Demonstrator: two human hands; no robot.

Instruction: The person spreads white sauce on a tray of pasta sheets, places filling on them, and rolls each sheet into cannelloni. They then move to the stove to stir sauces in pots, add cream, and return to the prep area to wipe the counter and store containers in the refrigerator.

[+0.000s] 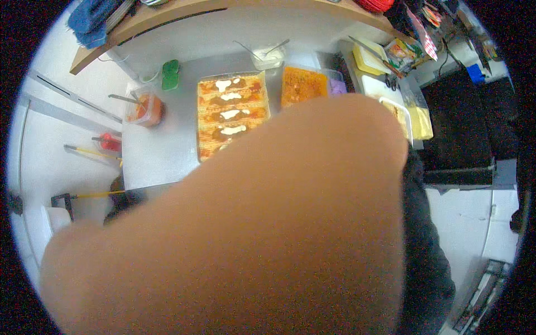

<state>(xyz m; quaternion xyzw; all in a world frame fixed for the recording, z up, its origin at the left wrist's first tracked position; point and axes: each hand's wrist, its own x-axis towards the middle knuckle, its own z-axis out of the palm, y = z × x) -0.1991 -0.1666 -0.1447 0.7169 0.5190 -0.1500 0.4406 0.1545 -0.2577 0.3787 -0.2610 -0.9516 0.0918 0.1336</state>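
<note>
A bare bent arm of mine, very close and blurred, covers the lower middle of the head view. I cannot tell for certain which arm it is. No fingers show, and neither of my hands can be made out. Beyond the arm lies a rectangular tray lined with flat, orange-sauced sheets of food. Several rows of dark filling topped with white cream cross it. To its right is a pan of orange, crumbly-looking food, partly hidden by the arm.
On the steel table are a tub of red sauce with utensils, a green container and a tub of white cream. A yellow container and black scissors lie at right. A wooden shelf overhangs the back.
</note>
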